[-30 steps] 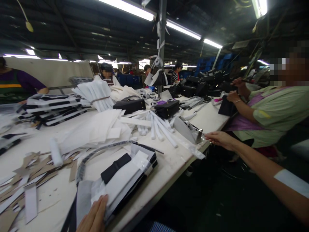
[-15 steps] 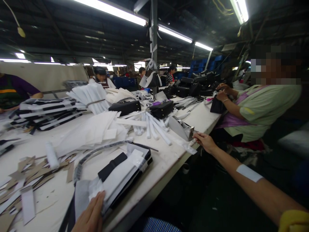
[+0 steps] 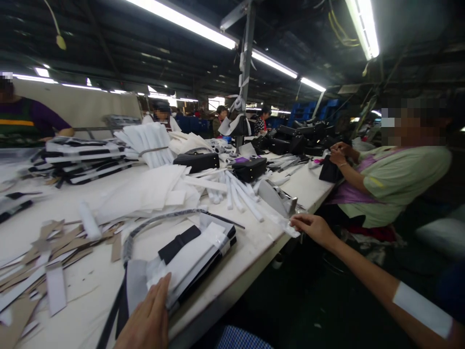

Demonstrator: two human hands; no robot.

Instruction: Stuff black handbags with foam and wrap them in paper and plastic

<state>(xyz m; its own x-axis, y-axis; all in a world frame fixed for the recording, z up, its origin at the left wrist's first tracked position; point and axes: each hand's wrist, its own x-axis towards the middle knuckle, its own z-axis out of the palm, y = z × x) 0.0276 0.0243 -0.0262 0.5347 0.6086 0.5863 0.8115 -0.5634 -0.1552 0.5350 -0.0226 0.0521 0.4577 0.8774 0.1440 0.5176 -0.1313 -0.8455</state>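
My left hand (image 3: 148,312) lies with its fingers stretched over the near end of a flat black bag (image 3: 203,271), wrapped in white foam sheet (image 3: 196,252). The bag's wrapped strap (image 3: 145,230) curves out behind it on the table. At the table edge my right hand (image 3: 314,230) pinches a piece of clear tape, hard to see, just below the front of a grey tape dispenser (image 3: 274,196). A white paper or tape patch (image 3: 423,309) sticks to my right forearm.
The worktable (image 3: 232,264) carries cardboard strips (image 3: 54,242), foam sheets (image 3: 145,194), foam rolls (image 3: 241,194) and black bags (image 3: 198,161). A co-worker (image 3: 399,179) sits at the right, handling a black bag. Wrapped black pieces (image 3: 87,160) are stacked at left.
My right hand has moved slightly down and away from the dispenser's front. My left hand stays on the wrapped bag. The whole view has shifted a little.
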